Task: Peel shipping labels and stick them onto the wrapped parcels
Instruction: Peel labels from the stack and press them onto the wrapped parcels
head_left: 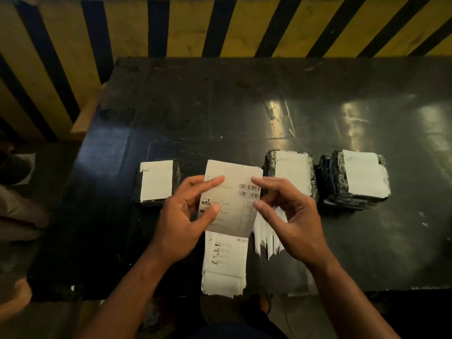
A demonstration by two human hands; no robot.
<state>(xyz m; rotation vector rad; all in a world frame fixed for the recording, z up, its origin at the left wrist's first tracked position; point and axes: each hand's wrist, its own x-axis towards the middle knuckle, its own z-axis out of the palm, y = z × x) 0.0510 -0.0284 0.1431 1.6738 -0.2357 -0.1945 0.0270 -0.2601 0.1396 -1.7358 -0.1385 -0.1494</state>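
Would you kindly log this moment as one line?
left hand: holds label | right hand: fingertips at label edge | parcels: three labelled

Worktop (220, 106): dark, glossy, scuffed, with light glare at right.
Striped wall (195, 28): yellow with black diagonal bands, along the far side.
Wooden block (85, 118): pale, beside the worktop's far-left corner.

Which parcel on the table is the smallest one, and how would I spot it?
On the dark table, three black-wrapped parcels sit in a row. The smallest parcel is at the left end, beside the left hand; it lies flatter than the other two.
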